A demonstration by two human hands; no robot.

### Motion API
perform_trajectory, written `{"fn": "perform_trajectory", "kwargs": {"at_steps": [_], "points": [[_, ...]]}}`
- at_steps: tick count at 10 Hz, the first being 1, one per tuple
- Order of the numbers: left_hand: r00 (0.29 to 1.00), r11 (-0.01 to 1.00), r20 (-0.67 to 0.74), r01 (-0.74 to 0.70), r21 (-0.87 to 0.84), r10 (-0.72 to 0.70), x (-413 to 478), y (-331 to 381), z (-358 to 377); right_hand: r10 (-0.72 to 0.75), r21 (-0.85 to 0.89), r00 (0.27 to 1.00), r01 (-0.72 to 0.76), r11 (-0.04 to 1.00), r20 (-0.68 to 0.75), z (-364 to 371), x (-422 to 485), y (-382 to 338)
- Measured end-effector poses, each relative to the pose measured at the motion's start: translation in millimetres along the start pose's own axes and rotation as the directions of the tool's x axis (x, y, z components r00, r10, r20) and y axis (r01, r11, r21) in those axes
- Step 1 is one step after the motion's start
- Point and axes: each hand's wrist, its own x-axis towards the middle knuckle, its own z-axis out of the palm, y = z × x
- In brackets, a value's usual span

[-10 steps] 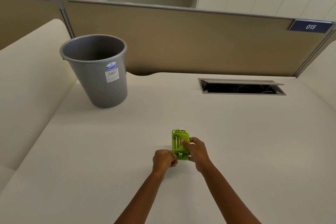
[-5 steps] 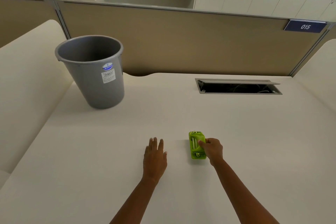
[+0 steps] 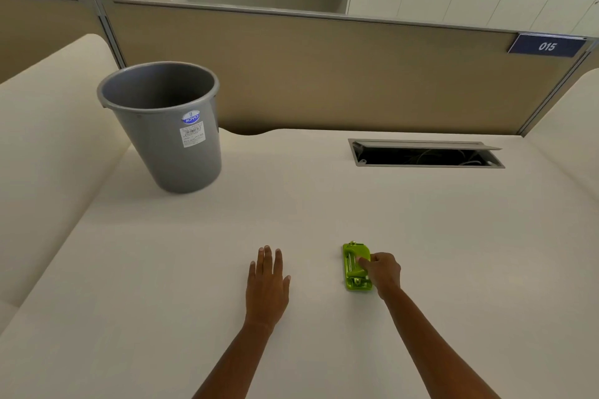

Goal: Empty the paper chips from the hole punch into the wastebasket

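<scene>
A small lime-green hole punch (image 3: 354, 266) lies on the cream desk (image 3: 324, 210), right of centre near me. My right hand (image 3: 382, 269) rests against its right side, fingers curled on it. My left hand (image 3: 267, 282) lies flat on the desk, palm down, fingers apart, holding nothing, about a hand's width left of the punch. The grey wastebasket (image 3: 168, 126) stands upright at the far left of the desk, with a white label and a blue sticker on its wall. Its inside looks dark; I see no paper chips.
An open cable slot (image 3: 424, 155) with a metal frame is cut into the desk at the back right. A tan partition (image 3: 324, 74) with a blue "015" plate (image 3: 547, 46) runs behind the desk. Cream side desks flank both sides.
One second ago both hands held the punch tilted up near the centre. Since then the punch came down onto the desk to the right, and my left hand let go and went flat.
</scene>
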Motion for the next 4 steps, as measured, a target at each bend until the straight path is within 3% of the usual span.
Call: {"fn": "perform_trajectory", "kwargs": {"at_steps": [2,4], "points": [[0.999,1.000,-0.047,0.021,-0.001,-0.021,1.3,-4.0,4.4,0.009,0.013,1.000,-0.010,1.000,0.015,-1.4,0.0,2.1],[0.978,0.999,-0.207,0.041,-0.001,-0.041,4.7,-10.5,14.5,-0.211,-0.264,0.973,0.180,0.947,-0.094,9.6,-13.5,0.6]]}}
